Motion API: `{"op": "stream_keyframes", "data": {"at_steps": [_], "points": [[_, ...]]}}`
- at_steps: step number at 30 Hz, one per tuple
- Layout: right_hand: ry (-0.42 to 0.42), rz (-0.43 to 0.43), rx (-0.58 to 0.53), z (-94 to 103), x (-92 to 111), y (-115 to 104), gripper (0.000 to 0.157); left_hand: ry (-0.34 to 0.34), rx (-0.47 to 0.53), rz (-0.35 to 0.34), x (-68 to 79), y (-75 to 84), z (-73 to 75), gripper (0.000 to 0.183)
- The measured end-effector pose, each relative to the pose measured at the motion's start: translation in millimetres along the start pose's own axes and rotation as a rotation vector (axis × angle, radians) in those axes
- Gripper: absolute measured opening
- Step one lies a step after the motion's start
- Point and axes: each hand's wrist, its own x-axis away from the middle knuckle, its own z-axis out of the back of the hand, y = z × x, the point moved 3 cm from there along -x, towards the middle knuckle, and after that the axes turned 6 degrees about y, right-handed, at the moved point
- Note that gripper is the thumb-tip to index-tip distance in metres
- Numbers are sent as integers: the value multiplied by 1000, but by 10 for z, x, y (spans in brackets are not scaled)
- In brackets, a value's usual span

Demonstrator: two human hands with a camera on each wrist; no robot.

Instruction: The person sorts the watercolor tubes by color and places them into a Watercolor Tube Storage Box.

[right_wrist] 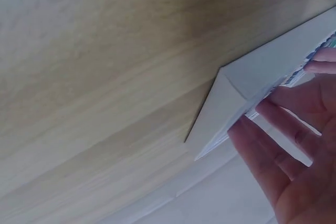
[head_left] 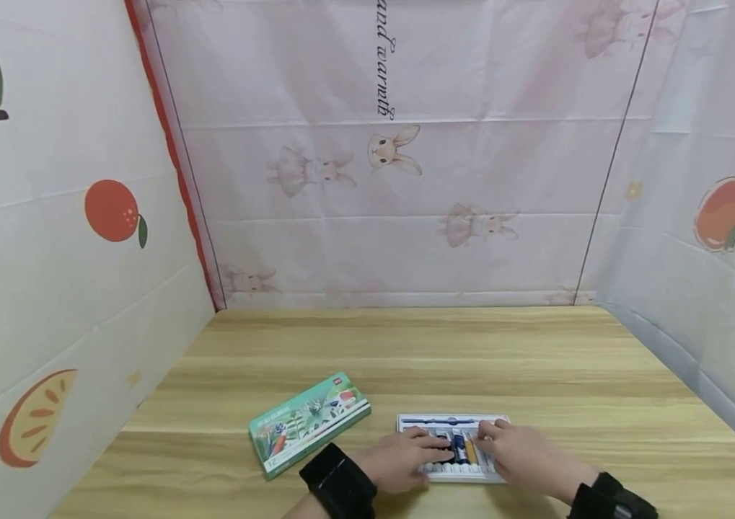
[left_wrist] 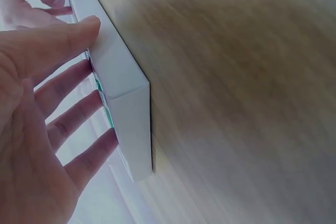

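A white tray (head_left: 464, 478) of paint tubes lies near the table's front edge, with a slim dark stick like a paintbrush (head_left: 445, 421) along its far side. Between the hands a dark blue tube (head_left: 460, 447) and a yellow-orange tube (head_left: 471, 450) show. My left hand (head_left: 399, 459) rests over the tray's left part; in the left wrist view its fingers (left_wrist: 79, 116) stretch spread across the top. Over the right part lies my right hand (head_left: 531, 455), its fingers (right_wrist: 265, 156) loosely extended at the tray's edge in the right wrist view. The hands cover several tubes.
A green illustrated box (head_left: 309, 422) lies at an angle to the left of the tray. The wooden table (head_left: 406, 353) is bounded by printed cloth walls at the back (head_left: 341, 252), left (head_left: 36, 288) and right (head_left: 698, 303). Black bands (head_left: 339, 481) circle both wrists.
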Motion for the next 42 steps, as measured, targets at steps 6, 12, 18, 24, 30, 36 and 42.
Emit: {"op": "stream_keyframes", "data": {"at_steps": [6, 12, 18, 24, 30, 36, 42], "points": [[7, 9, -46, -38, 51, 23, 38, -23, 33, 3, -4, -23, -32, 52], [12, -68, -342, -16, 125, 164, 42, 21, 127, 92, 128, -178, 45, 54], [92, -45, -358, 101, 150, 241, 36, 66, 181, 346, 461, -533, 223, 73], [28, -58, -269, 44, 119, 175, 30, 69, 219, 625, 844, -858, 233, 79], [76, -78, -132, 14, 117, 115, 25, 142, 251, 644, 938, -904, 219, 81], [45, -113, -51, 32, 94, 62, 36, 159, 239, 593, 850, -866, 282, 80], [28, -134, -70, -11, 127, 53, 41, 106, 229, 708, 939, -987, 235, 85]]}}
